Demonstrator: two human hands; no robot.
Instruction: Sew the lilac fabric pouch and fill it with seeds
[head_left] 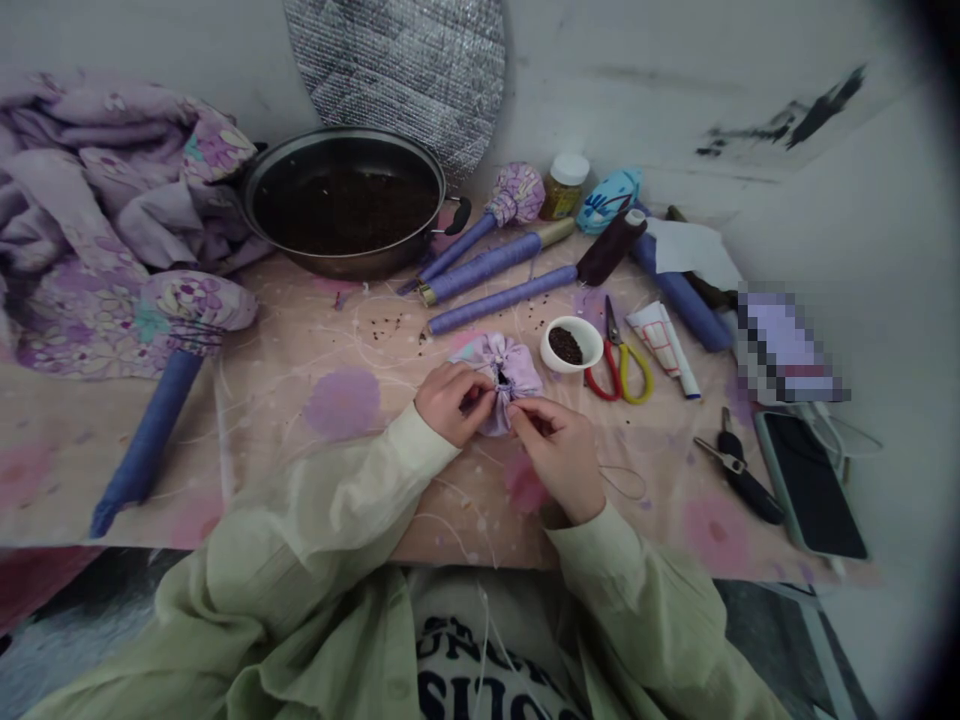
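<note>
A small gathered pouch of purple floral cloth point(523, 362) lies on the table in front of me, its puckered mouth showing a dark opening. My left hand point(455, 402) pinches the pouch's edge from the left, fingers curled. From the right, my right hand point(559, 450) has thumb and forefinger pressed together at the pouch's lower rim; whether a needle or thread is between them is too small to tell. A thin loop of thread point(630, 483) lies beside my right wrist. Just past the pouch stands a white cup point(551, 352) of dark grains.
Scissors point(621, 370) with red and yellow handles lie right of the cup, near a tube point(660, 340), pliers point(739, 475) and a phone point(814, 485). Behind are blue-wrapped sticks point(502, 300), a thread spool point(609, 250) and a large pan point(345, 262). A cloth-headed stick point(150, 440) lies left.
</note>
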